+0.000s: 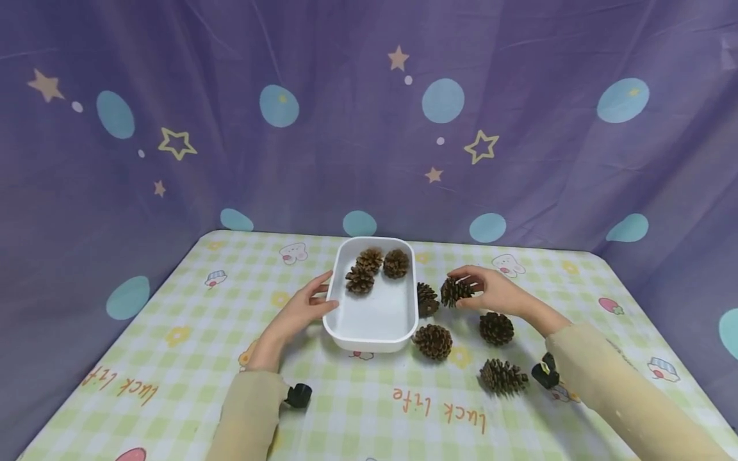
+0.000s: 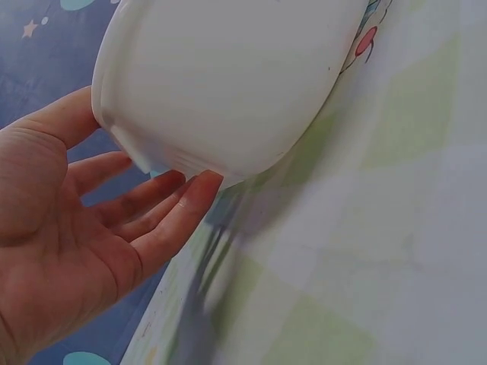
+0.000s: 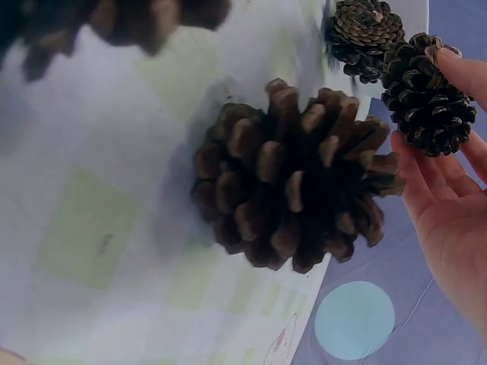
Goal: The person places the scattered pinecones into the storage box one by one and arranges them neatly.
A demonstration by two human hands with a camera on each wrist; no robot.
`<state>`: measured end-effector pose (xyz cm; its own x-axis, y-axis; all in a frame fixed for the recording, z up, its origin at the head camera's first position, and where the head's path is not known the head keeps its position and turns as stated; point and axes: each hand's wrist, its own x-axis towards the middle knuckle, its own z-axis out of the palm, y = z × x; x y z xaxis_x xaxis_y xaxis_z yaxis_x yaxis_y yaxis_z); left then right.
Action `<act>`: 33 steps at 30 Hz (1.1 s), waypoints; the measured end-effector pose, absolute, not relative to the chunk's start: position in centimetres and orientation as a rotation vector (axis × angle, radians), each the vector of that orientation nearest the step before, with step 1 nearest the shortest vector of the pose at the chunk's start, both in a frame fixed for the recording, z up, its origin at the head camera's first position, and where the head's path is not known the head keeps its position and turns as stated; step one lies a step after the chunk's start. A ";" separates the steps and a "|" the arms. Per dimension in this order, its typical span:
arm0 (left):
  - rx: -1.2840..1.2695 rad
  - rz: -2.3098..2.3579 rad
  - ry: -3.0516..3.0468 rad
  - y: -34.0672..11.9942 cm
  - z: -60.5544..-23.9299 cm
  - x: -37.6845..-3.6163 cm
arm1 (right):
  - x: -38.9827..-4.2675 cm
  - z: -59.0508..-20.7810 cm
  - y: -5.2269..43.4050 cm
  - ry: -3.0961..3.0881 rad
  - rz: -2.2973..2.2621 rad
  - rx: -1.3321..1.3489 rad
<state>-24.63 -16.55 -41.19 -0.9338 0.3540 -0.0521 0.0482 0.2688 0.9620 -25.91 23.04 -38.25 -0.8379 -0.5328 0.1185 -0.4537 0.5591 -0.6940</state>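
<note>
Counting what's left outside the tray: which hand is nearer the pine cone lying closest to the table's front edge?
Right. The right hand works just behind that front pine cone; the left hand is across the white tray.

The tray (image 1: 377,320) is plain white, inside and out; the pine cones in it (image 1: 375,267) are brown with paler tan scale tips; the pine cone in the right hand (image 1: 457,291) is a darker brown, nearly black in the right wrist view; the loose pine cones on the table (image 1: 455,339) are mid to dark brown. The tablecloth (image 1: 190,333) is a pale green and white check, scattered with small cartoon figures, yellow flowers and orange lettering; the backdrop (image 1: 346,147) is purple with light blue ovals, tan stars and yellow outlined stars; both sleeves (image 1: 605,378) are a pale beige.
</note>
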 end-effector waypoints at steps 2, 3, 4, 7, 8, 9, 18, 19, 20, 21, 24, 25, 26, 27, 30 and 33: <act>0.367 1.719 2.279 -16.5 -41.2 -24.6 | -26.0 -38.1 22.9 2.694 -1.131 -0.854; 0.366 1.720 2.276 -16.5 -41.2 -24.6 | -26.1 -37.9 22.8 2.703 -1.124 -0.846; 0.364 1.720 2.276 -16.5 -41.2 -24.6 | -26.2 -37.8 22.8 2.710 -1.121 -0.847; 0.364 1.724 2.275 -16.4 -41.1 -24.6 | -26.3 -37.5 22.4 2.725 -1.121 -0.828; 0.365 1.724 2.277 -16.4 -41.0 -24.6 | -26.4 -37.3 22.3 2.719 -1.127 -0.829; 0.364 1.724 2.279 -16.4 -41.0 -24.6 | -26.4 -37.2 22.2 2.716 -1.136 -0.827; 0.352 1.698 2.298 -16.7 -41.1 -24.7 | -26.9 -36.5 20.8 2.693 -1.196 -0.825; 0.347 1.694 2.302 -16.7 -41.1 -24.7 | -27.0 -36.5 20.7 2.692 -1.203 -0.828; 0.348 1.691 2.304 -16.7 -41.1 -24.7 | -27.0 -36.4 20.6 2.696 -1.202 -0.830; 0.346 1.690 2.304 -16.6 -41.1 -24.7 | -27.1 -36.4 20.5 2.701 -1.201 -0.832; 0.340 1.688 2.303 -16.5 -41.2 -24.8 | -27.1 -36.3 20.1 2.708 -1.194 -0.836; 0.333 1.691 2.304 -16.5 -41.2 -24.8 | -27.2 -36.3 20.0 2.705 -1.196 -0.838; 0.337 1.692 2.303 -16.5 -41.3 -24.8 | -27.1 -36.2 19.9 2.699 -1.202 -0.841; 0.336 1.693 2.305 -16.5 -41.3 -24.8 | -27.2 -36.1 19.7 2.692 -1.211 -0.846; 0.320 1.700 2.306 -16.5 -41.4 -24.7 | -27.2 -35.8 19.3 2.678 -1.233 -0.848; 0.311 1.705 2.304 -16.5 -41.3 -24.6 | -27.3 -35.6 18.9 2.686 -1.230 -0.842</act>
<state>-24.58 -16.55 -41.33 -0.9438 0.3211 -0.0789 0.0184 0.2894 0.9570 -27.31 18.94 -35.56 -0.8475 -0.5067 0.1582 -0.4508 0.5299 -0.7183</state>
